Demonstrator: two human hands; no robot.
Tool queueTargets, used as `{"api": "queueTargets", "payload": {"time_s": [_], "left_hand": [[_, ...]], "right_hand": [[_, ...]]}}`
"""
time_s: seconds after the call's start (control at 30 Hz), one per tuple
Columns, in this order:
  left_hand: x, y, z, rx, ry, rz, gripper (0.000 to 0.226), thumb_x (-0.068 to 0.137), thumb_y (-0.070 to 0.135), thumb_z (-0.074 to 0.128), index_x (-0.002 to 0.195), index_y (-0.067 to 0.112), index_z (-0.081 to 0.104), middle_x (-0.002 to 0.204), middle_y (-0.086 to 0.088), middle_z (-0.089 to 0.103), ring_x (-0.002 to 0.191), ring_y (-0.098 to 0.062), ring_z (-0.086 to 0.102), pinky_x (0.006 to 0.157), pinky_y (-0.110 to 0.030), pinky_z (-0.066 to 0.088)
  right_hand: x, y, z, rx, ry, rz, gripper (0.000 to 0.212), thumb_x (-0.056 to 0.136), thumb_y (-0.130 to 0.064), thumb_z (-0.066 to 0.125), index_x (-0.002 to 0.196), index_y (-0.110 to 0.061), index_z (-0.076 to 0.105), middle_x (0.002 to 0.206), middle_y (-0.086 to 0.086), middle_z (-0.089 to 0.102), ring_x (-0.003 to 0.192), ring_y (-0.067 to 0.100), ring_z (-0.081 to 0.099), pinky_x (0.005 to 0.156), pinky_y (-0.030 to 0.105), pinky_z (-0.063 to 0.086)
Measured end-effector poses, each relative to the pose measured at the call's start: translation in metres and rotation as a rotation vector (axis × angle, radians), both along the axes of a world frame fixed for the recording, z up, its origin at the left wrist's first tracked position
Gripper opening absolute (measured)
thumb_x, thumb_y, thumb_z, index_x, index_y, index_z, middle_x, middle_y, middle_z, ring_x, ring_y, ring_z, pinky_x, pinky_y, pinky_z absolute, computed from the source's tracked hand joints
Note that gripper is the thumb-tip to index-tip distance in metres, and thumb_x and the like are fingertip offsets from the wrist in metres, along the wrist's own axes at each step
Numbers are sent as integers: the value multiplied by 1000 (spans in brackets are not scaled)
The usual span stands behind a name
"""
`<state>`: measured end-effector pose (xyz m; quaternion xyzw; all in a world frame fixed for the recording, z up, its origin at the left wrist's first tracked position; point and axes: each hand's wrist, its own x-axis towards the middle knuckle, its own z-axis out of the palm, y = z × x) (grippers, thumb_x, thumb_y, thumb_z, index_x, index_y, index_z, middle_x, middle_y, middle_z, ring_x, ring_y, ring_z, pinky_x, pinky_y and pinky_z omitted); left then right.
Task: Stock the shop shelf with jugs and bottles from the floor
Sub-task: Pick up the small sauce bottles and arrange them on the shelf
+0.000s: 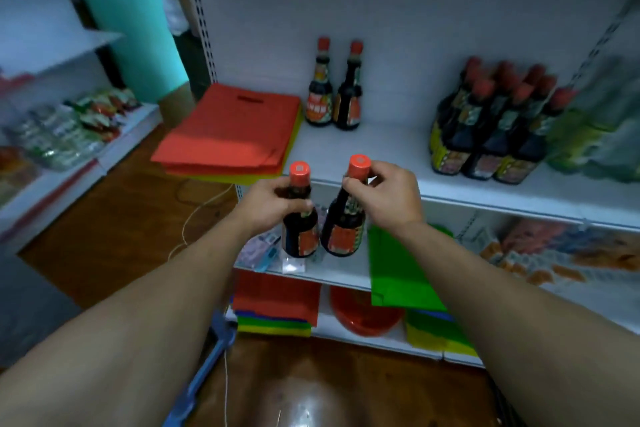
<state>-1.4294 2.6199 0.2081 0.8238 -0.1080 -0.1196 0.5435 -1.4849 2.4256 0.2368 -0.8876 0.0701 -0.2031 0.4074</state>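
My left hand (270, 203) grips the neck of a dark sauce bottle (300, 232) with a red cap. My right hand (388, 198) holds a second dark bottle (343, 229) by its neck, tilted slightly left. Both bottles hang side by side just in front of and below the white shelf's (381, 152) front edge. On that shelf two matching bottles (334, 90) stand at the back, and a cluster of several more (491, 128) stands to the right.
A stack of red bags (228, 128) lies on the shelf's left end, and green packs (602, 128) at the far right. Lower shelves hold a green bag (401, 270), packets and a red bowl (363, 312). Brown floor lies below, with a blue handle (207, 367).
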Motion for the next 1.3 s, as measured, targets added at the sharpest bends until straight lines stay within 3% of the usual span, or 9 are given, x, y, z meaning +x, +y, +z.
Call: {"api": "queueTargets", "payload": {"time_s": [0.27, 0.43, 0.53, 0.7, 0.83, 0.97, 1.03, 1.17, 1.3], "left_hand": [[16, -18, 82, -18, -79, -90, 18, 78, 7, 77, 94, 11, 71, 85, 0, 68, 72, -5, 60, 67, -19, 47], [37, -31, 94, -9, -76, -100, 22, 77, 16, 79, 98, 15, 72, 97, -1, 72, 94, -16, 66, 89, -31, 47], [56, -39, 97, -19, -82, -84, 22, 75, 18, 80, 96, 17, 74, 97, 1, 74, 95, -17, 68, 96, -37, 50], [90, -55, 105, -29, -101, -53, 25, 75, 16, 79, 99, 13, 74, 101, -2, 74, 96, -18, 68, 92, -36, 50], [118, -67, 104, -68, -112, -14, 23, 76, 9, 78, 98, 12, 74, 100, -4, 73, 90, -16, 67, 75, -25, 49], [144, -70, 100, -12, -96, 10, 20, 74, 15, 80, 93, 20, 74, 95, 2, 73, 87, -11, 66, 80, -27, 47], [158, -69, 100, 13, -97, -1, 22, 73, 19, 80, 93, 22, 74, 95, 4, 73, 88, -10, 66, 81, -27, 47], [184, -67, 98, -4, -108, -39, 15, 74, 13, 77, 88, 19, 75, 89, 6, 73, 82, -8, 67, 74, -23, 46], [206, -62, 95, -29, -97, -76, 16, 73, 8, 75, 83, 21, 76, 90, 2, 75, 86, -14, 69, 76, -25, 48]], "right_hand": [[5, -11, 61, 46, -86, -75, 23, 74, -32, 72, 58, -23, 60, 62, -1, 62, 61, 14, 52, 61, 31, 41], [21, -20, 78, 58, -76, -75, 19, 75, -34, 72, 66, -18, 67, 64, -2, 65, 61, 13, 56, 61, 31, 45], [37, -29, 83, 85, -86, -54, 20, 76, -32, 72, 65, -16, 66, 62, -2, 63, 60, 14, 54, 60, 31, 45], [79, -47, 85, 83, -100, -32, 26, 76, -35, 71, 62, -14, 63, 58, 0, 60, 57, 14, 52, 57, 29, 42], [116, -57, 85, 79, -83, -5, 20, 76, -36, 73, 72, -16, 71, 64, -4, 65, 60, 12, 57, 57, 27, 41], [144, -58, 85, 70, -58, 31, 14, 77, -35, 73, 69, -24, 69, 66, -9, 65, 66, 13, 62, 60, 26, 45], [155, -57, 84, 58, -55, 22, 19, 79, -33, 72, 68, -18, 67, 66, -2, 66, 67, 18, 62, 60, 30, 46], [178, -50, 83, 35, -4, 21, 33, 82, -35, 69, 85, -3, 70, 82, 11, 71, 78, 24, 66, 69, 39, 52], [197, -44, 79, 56, 21, -5, 33, 82, -36, 68, 86, -3, 71, 84, 9, 71, 80, 20, 66, 72, 34, 52]]}}
